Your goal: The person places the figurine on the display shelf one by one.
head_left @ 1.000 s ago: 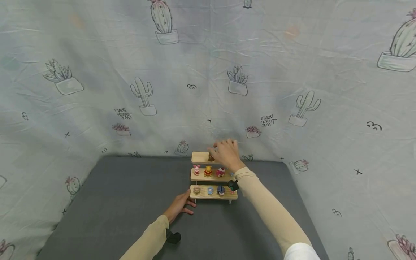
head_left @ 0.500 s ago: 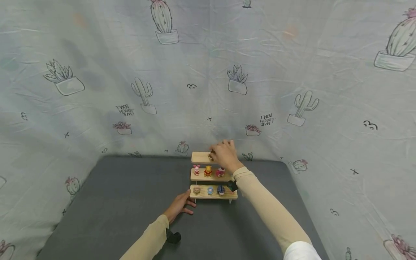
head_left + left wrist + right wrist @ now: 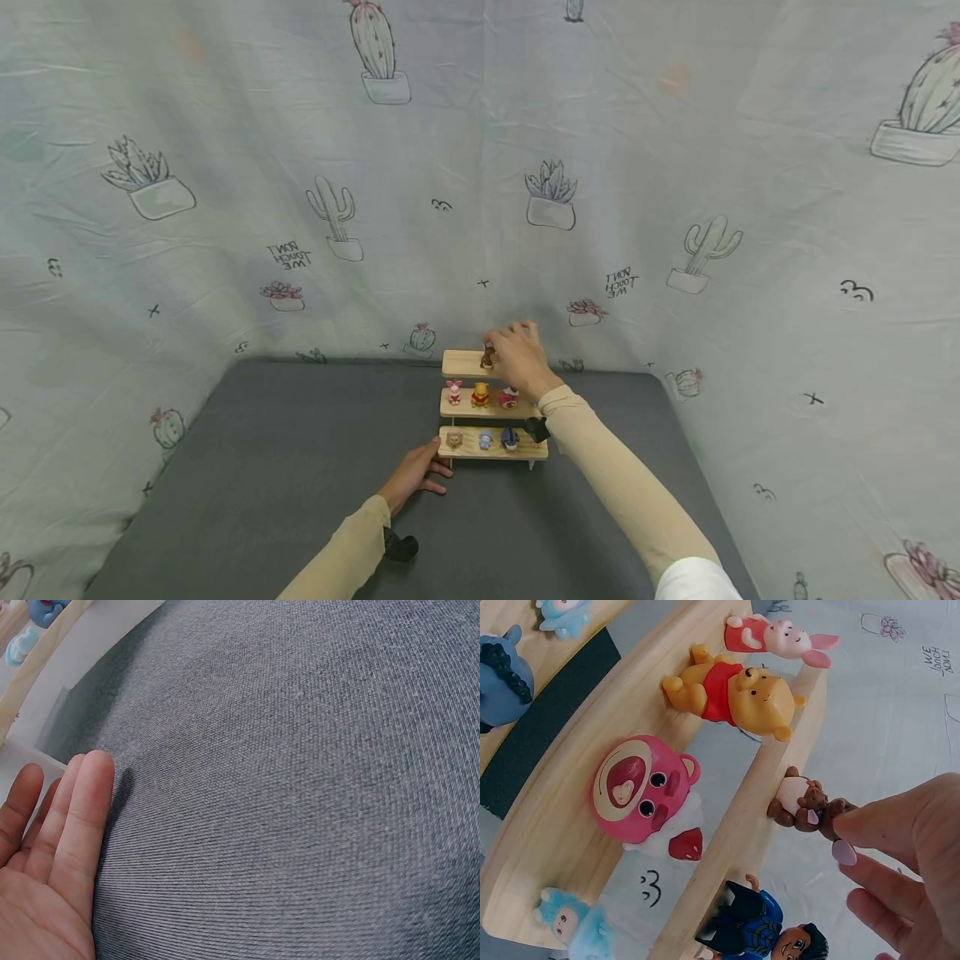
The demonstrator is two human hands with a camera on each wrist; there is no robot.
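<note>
Right hand (image 3: 907, 855) pinching brown figure (image 3: 802, 802) on top shelf (image 3: 463, 362); left hand (image 3: 412, 475) spread flat on counter (image 3: 262, 467); placing almost finished.

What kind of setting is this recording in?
Probably a makeshift recording set, not a lived-in room: a cactus-print sheet hangs as backdrop, and a grey cloth-covered table bears a three-tier wooden stand of small toy figures.
</note>
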